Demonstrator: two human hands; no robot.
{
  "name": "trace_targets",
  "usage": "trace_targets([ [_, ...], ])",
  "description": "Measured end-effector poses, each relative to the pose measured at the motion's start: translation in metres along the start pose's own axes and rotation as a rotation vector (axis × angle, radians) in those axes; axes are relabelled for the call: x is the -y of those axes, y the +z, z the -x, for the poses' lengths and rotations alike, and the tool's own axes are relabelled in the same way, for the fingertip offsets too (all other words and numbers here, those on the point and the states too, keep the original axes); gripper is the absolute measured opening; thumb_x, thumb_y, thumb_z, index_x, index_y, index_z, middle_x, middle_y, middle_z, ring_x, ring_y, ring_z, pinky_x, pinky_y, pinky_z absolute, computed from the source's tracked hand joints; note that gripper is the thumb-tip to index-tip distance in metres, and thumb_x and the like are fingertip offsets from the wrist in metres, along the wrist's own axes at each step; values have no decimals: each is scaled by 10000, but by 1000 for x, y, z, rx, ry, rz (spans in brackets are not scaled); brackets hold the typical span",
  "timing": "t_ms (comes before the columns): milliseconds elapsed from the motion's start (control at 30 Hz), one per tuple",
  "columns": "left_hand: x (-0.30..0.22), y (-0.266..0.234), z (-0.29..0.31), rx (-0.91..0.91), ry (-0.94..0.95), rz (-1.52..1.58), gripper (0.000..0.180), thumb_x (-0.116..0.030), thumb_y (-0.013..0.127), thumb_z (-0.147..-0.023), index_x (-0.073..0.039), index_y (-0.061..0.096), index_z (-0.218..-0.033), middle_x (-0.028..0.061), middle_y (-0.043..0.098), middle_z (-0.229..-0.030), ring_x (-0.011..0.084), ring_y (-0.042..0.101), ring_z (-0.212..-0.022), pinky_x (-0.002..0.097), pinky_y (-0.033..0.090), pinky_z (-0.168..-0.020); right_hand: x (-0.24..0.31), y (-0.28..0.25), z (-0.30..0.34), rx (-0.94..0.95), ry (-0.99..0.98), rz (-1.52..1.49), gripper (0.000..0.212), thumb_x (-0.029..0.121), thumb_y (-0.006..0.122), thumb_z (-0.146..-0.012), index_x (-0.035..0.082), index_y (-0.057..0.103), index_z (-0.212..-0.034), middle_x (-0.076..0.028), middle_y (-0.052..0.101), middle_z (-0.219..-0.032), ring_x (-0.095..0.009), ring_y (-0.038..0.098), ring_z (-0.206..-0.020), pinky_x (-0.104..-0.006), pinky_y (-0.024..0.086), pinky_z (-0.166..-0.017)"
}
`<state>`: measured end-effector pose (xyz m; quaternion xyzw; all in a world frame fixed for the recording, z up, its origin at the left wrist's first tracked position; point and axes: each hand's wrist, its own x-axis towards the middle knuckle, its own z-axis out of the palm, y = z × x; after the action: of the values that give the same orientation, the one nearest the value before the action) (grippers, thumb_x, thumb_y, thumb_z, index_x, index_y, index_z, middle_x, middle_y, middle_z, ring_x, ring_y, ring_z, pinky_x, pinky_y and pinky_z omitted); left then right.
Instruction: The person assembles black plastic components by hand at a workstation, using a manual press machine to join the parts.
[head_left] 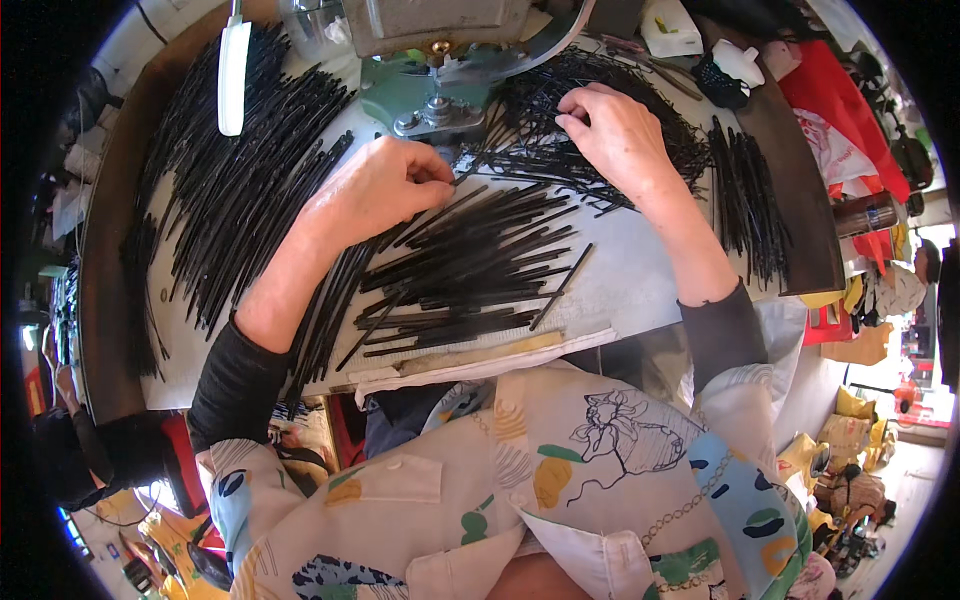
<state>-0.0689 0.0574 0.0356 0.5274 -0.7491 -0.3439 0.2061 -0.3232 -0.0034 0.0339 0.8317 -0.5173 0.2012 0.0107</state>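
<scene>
My left hand (375,188) is closed in a pinch just in front of the machine's base. The end of a thin black strip (461,180) shows at its fingertips. My right hand (618,135) reaches over a tangled heap of thin black strips (540,160) right of the machine. Its thumb and forefinger are pressed together; what lies between them is too small to make out. Between my forearms lies a loose stack of black strips (470,265). The machine (435,112) has a green base and a metal post under a grey head.
A large pile of long black strips (250,170) covers the table's left side, with another bundle (745,205) at the right. A white lamp (233,80) hangs over the left pile. A pale cloth-wrapped bar (490,360) runs along the front edge. Red bags (840,110) stand beyond the right edge.
</scene>
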Motion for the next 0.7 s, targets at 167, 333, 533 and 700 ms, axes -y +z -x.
trace_targets([
  [167,-1,0,-2,8,-51,26,248,-181,648,-749,22,673,-891,91,658,-694,131,586,-520,266,478,-541,-2,2,-4,32,-19,114,134,161,554,-790,52,621,-831,-115,621,-870,-336,598,-804,-410,470,-701],
  [333,-3,-1,0,-2,-74,69,239,-165,638,-765,31,669,-898,74,654,-673,112,563,-498,256,464,-512,2,0,-5,70,45,59,139,148,546,-766,51,632,-815,-141,637,-832,-349,609,-785,-417,481,-705],
  [533,2,-1,-1,10,-63,126,220,-151,623,-788,36,669,-895,56,652,-662,85,524,-468,241,443,-477,5,-10,0,46,96,-24,169,164,543,-774,59,645,-859,-141,648,-799,-338,615,-778,-400,480,-708],
  [700,3,1,-2,4,-65,179,225,-150,628,-789,28,669,-919,57,661,-681,76,514,-461,232,436,-469,-6,-8,-1,-89,64,-209,166,152,566,-776,61,656,-881,-143,656,-794,-306,632,-747,-379,493,-696],
])
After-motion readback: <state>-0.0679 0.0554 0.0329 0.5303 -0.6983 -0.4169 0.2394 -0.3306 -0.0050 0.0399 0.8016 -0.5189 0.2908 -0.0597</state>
